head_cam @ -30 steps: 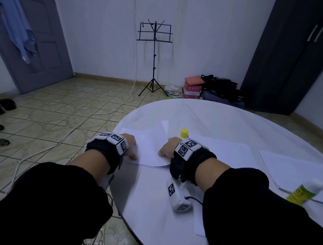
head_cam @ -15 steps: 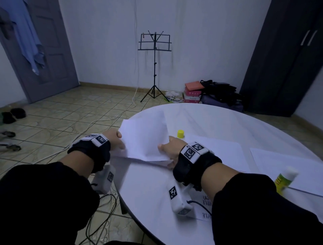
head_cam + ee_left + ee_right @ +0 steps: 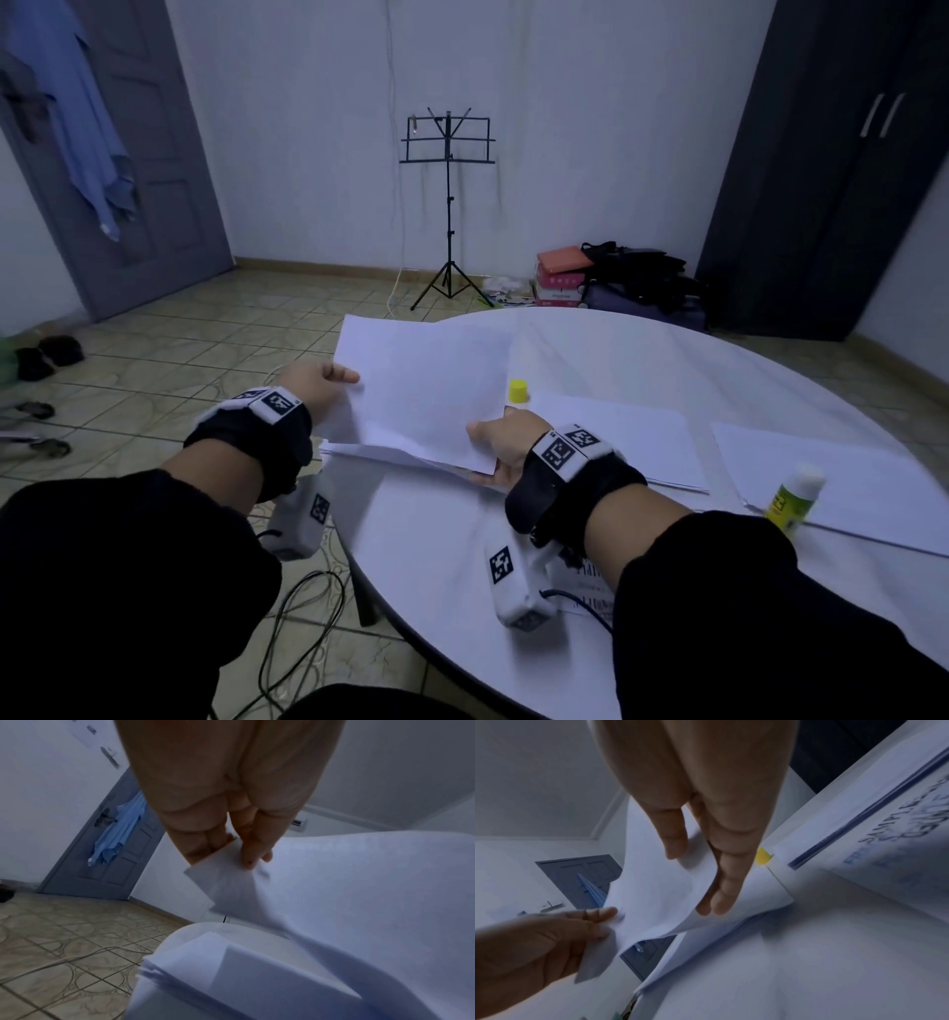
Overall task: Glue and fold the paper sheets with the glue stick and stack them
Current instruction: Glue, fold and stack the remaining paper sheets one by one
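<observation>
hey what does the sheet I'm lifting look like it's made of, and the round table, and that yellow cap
Lifted sheet: thin matte white paper; it bows between the left hand and right hand.
Table: smooth white top, faint sheen, dark edge; probably laminate or painted board, cannot tell.
Yellow cap: looks like opaque moulded plastic.

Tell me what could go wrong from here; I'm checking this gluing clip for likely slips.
The lifted sheet hangs past the table edge, pinched only at its sides by the left hand and right hand; it could sag or crease. The paper stack beneath overhangs the rim and might slide off. The uncapped glue stick may dry out.
</observation>
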`<state>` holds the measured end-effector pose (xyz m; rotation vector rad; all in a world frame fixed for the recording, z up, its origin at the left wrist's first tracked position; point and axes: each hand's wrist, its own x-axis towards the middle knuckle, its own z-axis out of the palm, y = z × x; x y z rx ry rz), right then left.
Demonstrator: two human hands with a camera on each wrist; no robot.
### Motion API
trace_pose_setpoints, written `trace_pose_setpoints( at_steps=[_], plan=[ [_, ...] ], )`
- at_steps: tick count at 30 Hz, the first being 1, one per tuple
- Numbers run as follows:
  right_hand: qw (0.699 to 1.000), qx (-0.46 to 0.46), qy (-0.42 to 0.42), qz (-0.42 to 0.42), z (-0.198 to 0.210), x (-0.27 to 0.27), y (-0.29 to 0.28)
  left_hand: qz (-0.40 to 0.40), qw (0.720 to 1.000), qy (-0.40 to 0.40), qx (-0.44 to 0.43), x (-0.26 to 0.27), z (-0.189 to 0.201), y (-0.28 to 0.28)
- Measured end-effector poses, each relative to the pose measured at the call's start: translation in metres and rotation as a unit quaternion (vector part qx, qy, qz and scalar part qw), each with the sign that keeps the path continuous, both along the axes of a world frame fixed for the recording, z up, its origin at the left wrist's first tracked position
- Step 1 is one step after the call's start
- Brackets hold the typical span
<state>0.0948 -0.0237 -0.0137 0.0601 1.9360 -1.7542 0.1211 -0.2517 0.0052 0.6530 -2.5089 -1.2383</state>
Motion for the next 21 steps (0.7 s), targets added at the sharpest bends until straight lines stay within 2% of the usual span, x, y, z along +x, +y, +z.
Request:
trace_pose_setpoints(
  at_steps=[3,9,14,18,21],
  plan=[
    [0.993,0.089,0.081,0.022,-0.01,-0.011,-0.009,-0.003,0.998,-0.036,-0.047,0.0,-0.003,0.002],
    [0.983,0.131,0.126,0.019,-0.014,-0.025,-0.02,0.0,0.996,-0.055,-0.067,-0.011,-0.017,-0.006],
    [0.981,0.137,0.14,0.015,-0.019,-0.039,-0.033,0.029,0.999,-0.032,-0.001,-0.024,-0.026,-0.021],
    [0.979,0.158,0.124,0.03,-0.017,-0.045,-0.039,0.038,0.993,-0.087,0.068,-0.031,-0.04,-0.037],
    [0.964,0.235,0.102,0.077,0.002,-0.045,-0.043,0.038,0.986,-0.09,0.137,-0.031,-0.045,-0.041]
  ],
)
